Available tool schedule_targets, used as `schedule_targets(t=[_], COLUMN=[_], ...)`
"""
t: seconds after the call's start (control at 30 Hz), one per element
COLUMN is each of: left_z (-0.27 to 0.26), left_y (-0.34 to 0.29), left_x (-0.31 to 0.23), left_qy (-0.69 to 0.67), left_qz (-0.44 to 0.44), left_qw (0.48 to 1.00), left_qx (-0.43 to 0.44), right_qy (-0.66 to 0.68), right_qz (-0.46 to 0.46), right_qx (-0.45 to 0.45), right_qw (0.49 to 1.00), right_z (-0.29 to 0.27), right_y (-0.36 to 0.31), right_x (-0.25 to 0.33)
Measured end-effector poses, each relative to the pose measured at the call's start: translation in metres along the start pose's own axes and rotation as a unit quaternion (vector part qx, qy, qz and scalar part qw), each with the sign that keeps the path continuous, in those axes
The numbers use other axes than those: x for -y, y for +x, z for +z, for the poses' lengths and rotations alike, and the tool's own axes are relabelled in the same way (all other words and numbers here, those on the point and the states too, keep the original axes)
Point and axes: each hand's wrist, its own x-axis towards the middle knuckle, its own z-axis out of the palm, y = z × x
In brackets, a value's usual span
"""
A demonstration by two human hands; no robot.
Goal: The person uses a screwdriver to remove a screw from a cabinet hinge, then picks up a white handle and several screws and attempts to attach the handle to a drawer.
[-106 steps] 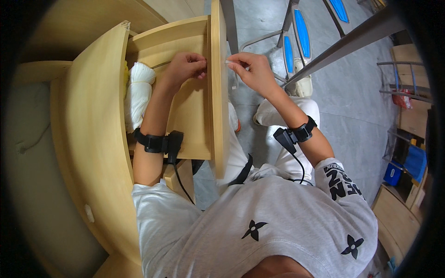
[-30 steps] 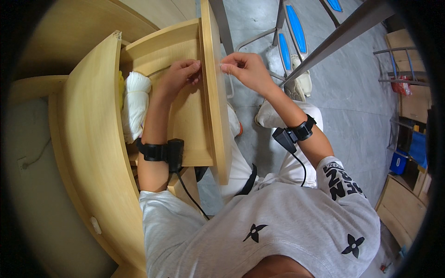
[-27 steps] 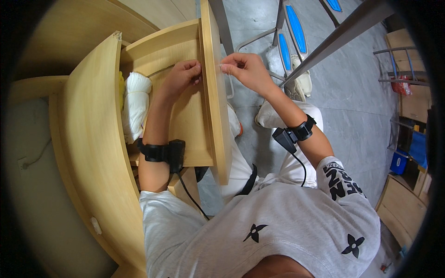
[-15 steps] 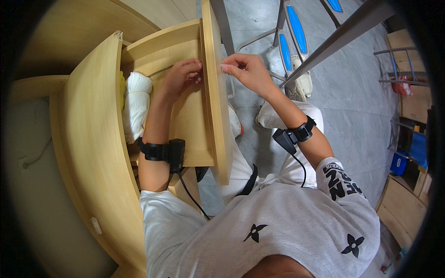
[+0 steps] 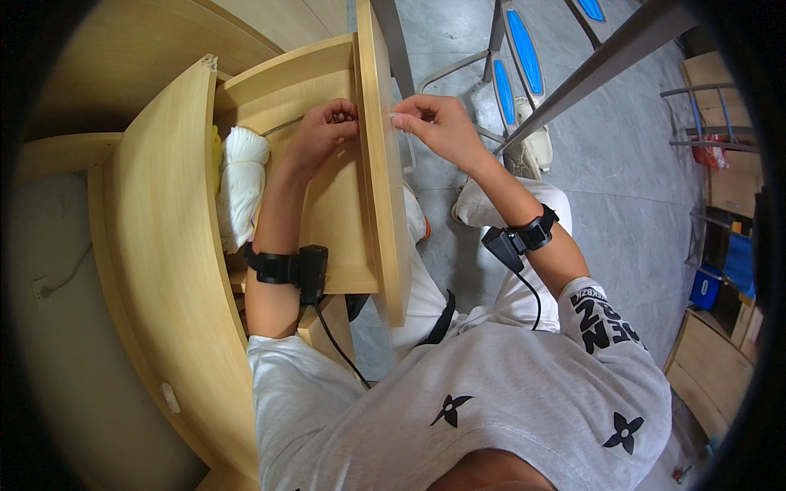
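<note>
A pale wooden drawer [image 5: 323,221] is pulled out of its cabinet, and its front panel [image 5: 385,204] stands upright between my two hands. Inside the drawer, my left hand [image 5: 325,135] is closed with its fingertips pinched close against the panel's inner face; whatever they hold is hidden. On the outer side, my right hand [image 5: 435,124] pinches a small whitish piece [image 5: 394,115] against the panel's outer face, at about the same height. A white bundle of cloth or cord [image 5: 243,188] lies in the drawer, left of my left forearm, with something yellow [image 5: 216,159] beside it.
The wooden desktop edge [image 5: 155,270] curves along the left of the drawer. A grey metal table leg [image 5: 602,78] and a chair with blue pads [image 5: 524,53] stand at the far right, near a shoe [image 5: 536,135]. Black bands with cables circle both my forearms.
My left hand's fingers have curled tighter and turned in toward the panel's inner face. My right hand has stayed in place, and the drawer has not moved.
</note>
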Motion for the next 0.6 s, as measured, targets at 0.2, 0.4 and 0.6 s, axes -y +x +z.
schedule_targets(t=[0.2, 0.4, 0.6], left_z=[0.003, 0.006, 0.001], left_y=[-0.003, -0.001, -0.001], left_x=[-0.006, 0.001, -0.005], left_qy=[-0.049, -0.041, -0.035], left_qz=[-0.087, -0.052, -0.054], left_qw=[0.995, 0.998, 0.998], left_qx=[0.014, -0.021, 0.009], right_qy=[-0.008, -0.011, -0.026], right_qz=[0.004, 0.005, -0.007], right_qx=[-0.001, -0.007, -0.019], right_qw=[1.000, 1.000, 0.999], right_z=[-0.002, -0.002, -0.001], right_y=[-0.001, -0.002, -0.001], right_x=[0.001, 0.000, 0.001])
